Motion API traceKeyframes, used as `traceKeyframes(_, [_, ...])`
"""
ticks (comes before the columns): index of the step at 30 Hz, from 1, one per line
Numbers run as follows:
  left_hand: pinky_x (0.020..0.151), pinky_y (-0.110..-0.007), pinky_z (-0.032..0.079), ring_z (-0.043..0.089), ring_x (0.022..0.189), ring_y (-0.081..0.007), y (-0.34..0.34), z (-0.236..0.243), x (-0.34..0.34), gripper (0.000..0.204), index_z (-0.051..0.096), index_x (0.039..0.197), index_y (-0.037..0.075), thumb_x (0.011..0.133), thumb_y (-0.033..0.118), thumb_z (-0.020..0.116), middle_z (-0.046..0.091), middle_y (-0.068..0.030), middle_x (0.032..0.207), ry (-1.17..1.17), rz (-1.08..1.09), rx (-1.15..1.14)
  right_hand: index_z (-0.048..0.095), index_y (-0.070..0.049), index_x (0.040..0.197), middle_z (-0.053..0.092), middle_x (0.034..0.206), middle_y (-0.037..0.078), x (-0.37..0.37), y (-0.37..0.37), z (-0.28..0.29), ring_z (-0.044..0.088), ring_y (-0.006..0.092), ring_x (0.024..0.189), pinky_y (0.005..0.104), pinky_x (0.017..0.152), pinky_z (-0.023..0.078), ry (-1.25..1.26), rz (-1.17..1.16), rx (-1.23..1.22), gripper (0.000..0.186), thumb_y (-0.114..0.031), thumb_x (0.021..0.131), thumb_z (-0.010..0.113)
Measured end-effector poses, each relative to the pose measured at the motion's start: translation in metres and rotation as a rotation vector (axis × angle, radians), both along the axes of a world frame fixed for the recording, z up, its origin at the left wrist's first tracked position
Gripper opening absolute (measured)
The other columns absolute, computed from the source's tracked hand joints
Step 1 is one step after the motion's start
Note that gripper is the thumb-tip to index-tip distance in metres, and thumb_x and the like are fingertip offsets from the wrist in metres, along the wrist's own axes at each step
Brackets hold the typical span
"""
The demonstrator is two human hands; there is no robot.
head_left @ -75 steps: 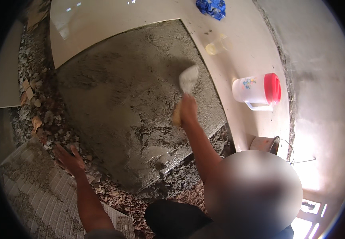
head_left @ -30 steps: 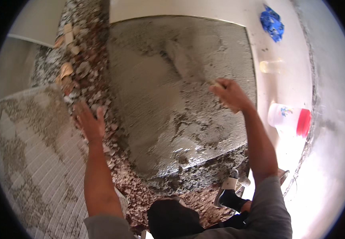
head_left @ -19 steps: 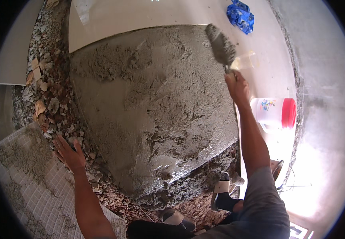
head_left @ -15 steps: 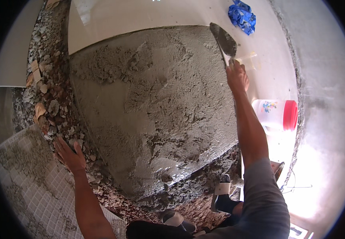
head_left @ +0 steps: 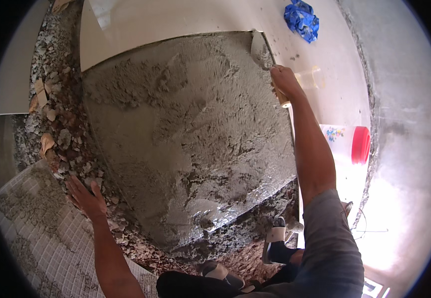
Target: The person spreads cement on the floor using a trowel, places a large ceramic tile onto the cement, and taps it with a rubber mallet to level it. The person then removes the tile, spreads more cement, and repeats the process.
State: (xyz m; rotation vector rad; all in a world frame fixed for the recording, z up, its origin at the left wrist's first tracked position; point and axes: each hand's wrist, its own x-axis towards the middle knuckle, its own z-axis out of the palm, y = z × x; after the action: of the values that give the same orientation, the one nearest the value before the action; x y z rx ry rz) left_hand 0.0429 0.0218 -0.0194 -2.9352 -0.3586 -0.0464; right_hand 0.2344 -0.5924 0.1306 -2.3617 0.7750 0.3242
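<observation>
My right hand is closed round the handle of a trowel. Its mortar-smeared blade lies at the far right corner of a bed of wet grey mortar, along the edge of the pale tiles. The wooden handle end sticks out below my fist. My left hand holds nothing; its fingers are spread flat on the rubble strip, beside the mortar's left edge. The mortar looks rough in the middle and smoother and wet toward the near side.
Pale laid tiles border the mortar on the far and right sides. On the right ones lie a crumpled blue wrapper, a clear cup and a jug with a red lid. An upturned tile with a gridded back lies near left.
My right hand has brought the trowel left, from over the right-hand tiles onto the mortar's far right corner, turning its blade. My left hand has stayed in place.
</observation>
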Motion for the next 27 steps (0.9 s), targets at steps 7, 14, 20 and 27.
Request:
traceKeyframes(7, [0.117, -0.049, 0.009, 0.012, 0.144, -0.0270, 0.001, 0.000, 0.000, 0.071, 0.017, 0.151, 0.015, 0.096, 0.059, 0.028, 0.018, -0.0082, 0.155, -0.033, -0.003, -0.065, 0.062, -0.002, 0.107, 0.064, 0.106, 0.023, 0.020, -0.005, 0.001, 0.061, 0.0385, 0.103, 0.0468, 0.090, 0.046, 0.196, 0.111, -0.404, 0.041, -0.031, 0.086, 0.043])
traceKeyframes(14, [0.118, -0.049, 0.008, 0.011, 0.144, -0.0264, 0.000, 0.000, 0.000, 0.070, 0.017, 0.151, 0.015, 0.096, 0.058, 0.028, 0.018, -0.0079, 0.155, -0.039, -0.007, -0.071, 0.060, -0.012, 0.118, 0.062, 0.118, 0.016, 0.002, 0.012, 0.025, 0.057, 0.0348, 0.112, 0.0473, 0.096, 0.042, 0.150, 0.263, -0.530, 0.041, -0.034, 0.086, 0.043])
traceKeyframes(20, [0.119, -0.049, 0.008, 0.012, 0.144, -0.0264, 0.002, -0.001, 0.000, 0.071, 0.016, 0.150, 0.015, 0.096, 0.059, 0.027, 0.019, -0.0081, 0.154, -0.049, -0.024, -0.063, 0.062, -0.008, 0.114, 0.064, 0.114, 0.016, 0.016, -0.012, 0.021, 0.058, 0.0347, 0.111, 0.0467, 0.096, 0.043, 0.203, 0.194, -0.583, 0.042, -0.035, 0.085, 0.046])
traceKeyframes(27, [0.118, -0.050, 0.008, 0.012, 0.144, -0.0270, 0.003, -0.003, 0.000, 0.071, 0.017, 0.150, 0.015, 0.096, 0.059, 0.026, 0.019, -0.0086, 0.154, -0.084, -0.052, -0.069, 0.068, 0.001, 0.093, 0.068, 0.088, 0.021, 0.042, -0.015, 0.013, 0.067, 0.0341, 0.084, 0.0423, 0.070, 0.055, 0.334, 0.476, -0.555, 0.026, -0.013, 0.086, 0.047])
